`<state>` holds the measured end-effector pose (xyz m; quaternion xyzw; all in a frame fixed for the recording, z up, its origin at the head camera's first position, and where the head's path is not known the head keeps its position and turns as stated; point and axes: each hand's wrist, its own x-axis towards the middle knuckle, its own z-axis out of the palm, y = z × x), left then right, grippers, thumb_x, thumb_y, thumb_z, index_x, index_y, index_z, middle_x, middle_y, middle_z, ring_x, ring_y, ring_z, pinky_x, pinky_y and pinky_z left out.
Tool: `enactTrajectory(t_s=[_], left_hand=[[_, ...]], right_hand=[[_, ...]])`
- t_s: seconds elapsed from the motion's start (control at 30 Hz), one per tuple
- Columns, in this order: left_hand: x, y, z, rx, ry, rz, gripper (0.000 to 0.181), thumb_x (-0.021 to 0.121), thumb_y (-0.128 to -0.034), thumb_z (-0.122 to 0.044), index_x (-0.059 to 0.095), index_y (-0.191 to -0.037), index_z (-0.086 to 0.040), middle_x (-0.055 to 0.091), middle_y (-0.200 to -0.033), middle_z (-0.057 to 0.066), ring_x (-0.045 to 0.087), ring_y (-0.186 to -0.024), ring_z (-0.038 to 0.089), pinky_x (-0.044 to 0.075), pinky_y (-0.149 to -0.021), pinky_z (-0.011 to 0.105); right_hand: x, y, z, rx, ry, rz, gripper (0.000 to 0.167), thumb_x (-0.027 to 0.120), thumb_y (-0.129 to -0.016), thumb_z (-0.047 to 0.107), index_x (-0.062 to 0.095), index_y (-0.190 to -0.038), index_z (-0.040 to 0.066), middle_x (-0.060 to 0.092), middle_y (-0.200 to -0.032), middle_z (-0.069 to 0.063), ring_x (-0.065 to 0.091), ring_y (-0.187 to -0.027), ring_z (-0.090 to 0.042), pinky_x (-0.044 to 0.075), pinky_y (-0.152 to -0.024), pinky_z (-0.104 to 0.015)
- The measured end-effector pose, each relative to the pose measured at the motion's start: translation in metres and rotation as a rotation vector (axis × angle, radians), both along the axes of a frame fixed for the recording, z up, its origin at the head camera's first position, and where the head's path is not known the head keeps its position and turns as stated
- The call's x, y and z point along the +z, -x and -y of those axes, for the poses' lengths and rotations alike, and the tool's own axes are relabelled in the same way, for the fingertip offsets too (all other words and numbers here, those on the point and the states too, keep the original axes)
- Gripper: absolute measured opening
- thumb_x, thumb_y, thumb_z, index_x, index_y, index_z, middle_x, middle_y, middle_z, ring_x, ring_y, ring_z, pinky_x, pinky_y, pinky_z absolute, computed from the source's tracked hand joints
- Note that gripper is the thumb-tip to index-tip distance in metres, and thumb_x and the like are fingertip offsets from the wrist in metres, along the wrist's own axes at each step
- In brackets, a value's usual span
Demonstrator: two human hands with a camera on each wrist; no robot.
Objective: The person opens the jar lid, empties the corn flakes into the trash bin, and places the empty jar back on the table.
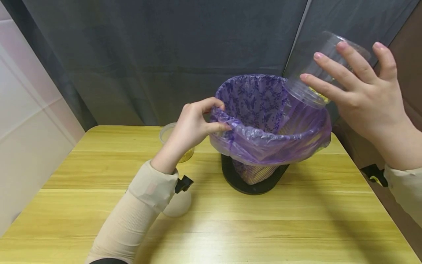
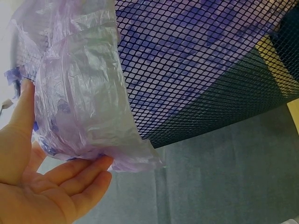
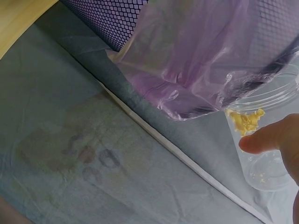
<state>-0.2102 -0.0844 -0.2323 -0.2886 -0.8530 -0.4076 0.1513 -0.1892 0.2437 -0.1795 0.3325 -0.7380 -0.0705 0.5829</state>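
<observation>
A black mesh trash can [image 2: 224, 93] leans to one side, its base [image 1: 254, 189] on the table. Purple plastic bag [image 1: 270, 148] lines it and folds down over the rim. My left hand [image 1: 194, 123] pinches the bag-covered rim at the left, thumb and fingers on either side of it. In my right hand [image 1: 372, 91] is a clear plastic jar [image 1: 304, 79], held tilted mouth-down at the right side of the trash can's opening. Yellow crumpled bits [image 3: 245, 122] lie inside the jar near its mouth, with small crumbs farther in.
Behind my left wrist stands another clear container [image 1: 167, 131] with yellow contents, partly hidden. A whitish round lid-like disc [image 1: 179, 204] lies by my left sleeve. The wooden table [image 1: 108, 165] backs onto a grey curtain [image 1: 148, 66].
</observation>
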Motion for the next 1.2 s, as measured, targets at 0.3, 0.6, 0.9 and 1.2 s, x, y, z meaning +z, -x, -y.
enactTrajectory(t_s=[0.3,0.6,0.9,1.2], left_hand=[[-0.0003,0.0004,0.0000,-0.005,0.006,-0.020,0.035,0.085,-0.0720,-0.022,0.064,-0.099,-0.013,0.027,-0.065,0.000,0.026,-0.056,0.014,0.026,-0.054,0.030],[0.0008,-0.0001,-0.0003,-0.005,0.006,-0.022,0.035,0.085,-0.0716,-0.021,0.064,-0.098,-0.013,0.034,-0.066,0.000,0.027,-0.057,0.013,0.026,-0.055,0.030],[0.0007,-0.0007,-0.0002,0.001,0.000,-0.021,0.036,0.086,-0.0705,-0.021,0.064,-0.098,-0.012,0.031,-0.065,-0.001,0.027,-0.056,0.014,0.026,-0.055,0.031],[0.0008,-0.0011,-0.0007,-0.003,0.006,-0.021,0.035,0.085,-0.0715,-0.021,0.064,-0.098,-0.012,0.043,-0.067,0.001,0.027,-0.055,0.012,0.028,-0.053,0.030]], right_hand=[[0.0019,0.0007,-0.0037,0.009,-0.097,-0.001,0.088,0.042,-0.077,-0.023,0.048,-0.135,0.044,0.043,-0.143,0.016,0.033,-0.134,-0.008,0.022,-0.105,-0.047],[0.0025,0.0037,-0.0019,0.011,-0.151,-0.044,0.093,0.048,-0.076,-0.024,0.044,-0.138,0.046,0.042,-0.144,0.017,0.033,-0.134,-0.006,0.024,-0.104,-0.047],[0.0016,0.0046,-0.0024,0.001,-0.215,-0.038,0.092,0.056,-0.077,-0.020,0.040,-0.141,0.044,0.040,-0.146,0.014,0.031,-0.135,-0.007,0.025,-0.104,-0.048],[0.0037,-0.0023,0.0014,0.007,-0.275,0.008,0.091,0.061,-0.075,-0.017,0.039,-0.143,0.039,0.037,-0.148,0.011,0.031,-0.137,-0.012,0.025,-0.105,-0.049]])
